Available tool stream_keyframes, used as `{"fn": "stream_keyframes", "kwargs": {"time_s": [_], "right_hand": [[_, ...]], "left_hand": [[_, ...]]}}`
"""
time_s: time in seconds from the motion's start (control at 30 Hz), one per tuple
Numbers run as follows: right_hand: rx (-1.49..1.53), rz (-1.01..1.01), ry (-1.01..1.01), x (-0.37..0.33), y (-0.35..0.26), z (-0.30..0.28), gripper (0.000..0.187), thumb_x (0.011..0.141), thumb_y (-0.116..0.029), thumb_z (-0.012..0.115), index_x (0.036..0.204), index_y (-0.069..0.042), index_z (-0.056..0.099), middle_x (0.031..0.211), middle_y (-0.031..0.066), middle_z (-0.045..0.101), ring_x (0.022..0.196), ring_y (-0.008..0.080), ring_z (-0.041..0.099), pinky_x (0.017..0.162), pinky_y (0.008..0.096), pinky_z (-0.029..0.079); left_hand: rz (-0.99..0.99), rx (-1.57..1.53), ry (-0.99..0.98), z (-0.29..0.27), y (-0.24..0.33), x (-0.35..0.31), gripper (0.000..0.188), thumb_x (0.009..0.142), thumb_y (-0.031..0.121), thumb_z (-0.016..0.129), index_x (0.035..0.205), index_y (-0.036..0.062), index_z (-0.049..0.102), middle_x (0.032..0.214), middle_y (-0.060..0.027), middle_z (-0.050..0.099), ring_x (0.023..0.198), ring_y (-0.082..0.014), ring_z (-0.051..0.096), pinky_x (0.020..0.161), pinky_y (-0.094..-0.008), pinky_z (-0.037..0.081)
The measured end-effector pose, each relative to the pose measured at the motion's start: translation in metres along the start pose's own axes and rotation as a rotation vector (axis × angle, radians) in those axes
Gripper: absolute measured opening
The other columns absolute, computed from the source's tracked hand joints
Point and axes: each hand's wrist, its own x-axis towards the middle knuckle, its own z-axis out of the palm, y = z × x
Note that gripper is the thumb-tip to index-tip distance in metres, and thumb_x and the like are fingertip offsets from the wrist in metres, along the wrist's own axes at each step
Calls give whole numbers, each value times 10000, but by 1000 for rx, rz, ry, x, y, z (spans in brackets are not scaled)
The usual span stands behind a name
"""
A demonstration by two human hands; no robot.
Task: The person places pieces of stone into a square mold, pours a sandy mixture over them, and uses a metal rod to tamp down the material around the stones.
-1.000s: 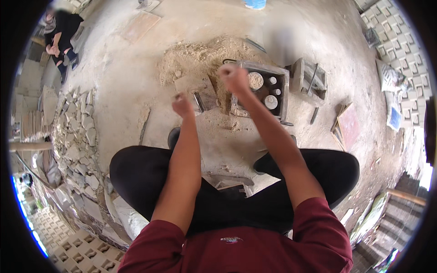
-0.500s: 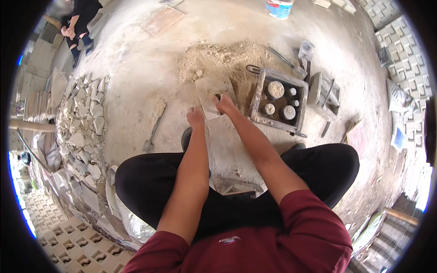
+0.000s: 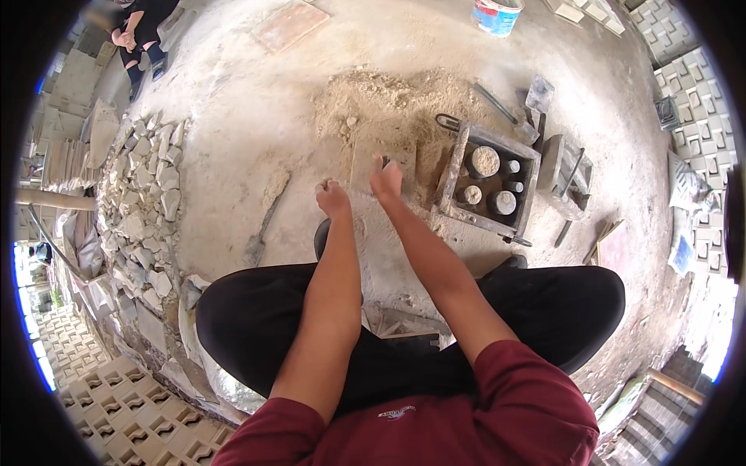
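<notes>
My right hand [image 3: 385, 180] is closed over the flat, dusty slab [image 3: 361, 167] on the floor in front of me. A small dark piece shows at its fingers, too small to name. Just left of the slab's near corner, my left hand [image 3: 332, 199] is closed, fingers curled in; whatever it may hold is hidden. A heap of pale crumbly powder [image 3: 388, 89] spreads beyond the slab. To the right stands a square box mould [image 3: 447, 186] with several upright cylinders inside, two topped with pale material, the larger being one cylinder [image 3: 484, 161].
A hammer-like tool [image 3: 497, 105] lies behind the box, and a smaller trough [image 3: 567, 175] sits right of it. At left are a dusty trowel-like tool [image 3: 260, 237] and piled broken chunks [image 3: 144, 202]. A bucket [image 3: 496, 17] stands far back; a person [image 3: 144, 31] sits far left.
The view has shifted a little, so the floor things appear farther right. Relative to the slab, my left hand has moved slightly left, away from its edge. My right hand stays over it.
</notes>
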Motion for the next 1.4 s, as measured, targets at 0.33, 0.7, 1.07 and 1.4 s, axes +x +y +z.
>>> {"fn": "stream_keyframes", "kwargs": {"time_s": [0.33, 0.7, 1.07, 1.4], "right_hand": [[32, -248, -20, -40, -33, -65, 474, 903, -407, 511, 857, 63, 548, 779, 310, 594, 800, 470, 581, 692, 502, 444], [-170, -351, -83, -40, -51, -265, 569, 906, -506, 458, 868, 52, 561, 783, 286, 606, 767, 436, 602, 699, 478, 462], [-666, -404, -146, 0, 41, -439, 534, 914, -459, 475, 924, 67, 566, 827, 244, 617, 784, 358, 609, 754, 439, 471], [-1045, -212, -392, 18, -4, -463, 479, 900, -414, 513, 870, 47, 639, 884, 210, 651, 832, 338, 635, 772, 416, 504]], "left_hand": [[-379, -486, -50, 25, 46, 34, 329, 871, 279, 461, 867, -10, 618, 777, -100, 620, 703, -208, 579, 625, -326, 441], [-607, -661, -951, 95, 149, -48, 781, 910, 586, 314, 1418, -1, 234, 1439, -162, 332, 1333, -331, 296, 1090, -478, 168], [-257, -325, -1197, 132, 159, -210, 626, 950, 496, 320, 1243, -33, 480, 1170, -167, 591, 1098, -260, 560, 934, -427, 403], [284, -101, -1354, 157, 166, -251, 624, 991, 437, 250, 1330, -69, 384, 1404, -197, 385, 1330, -271, 330, 1092, -317, 231]]}}
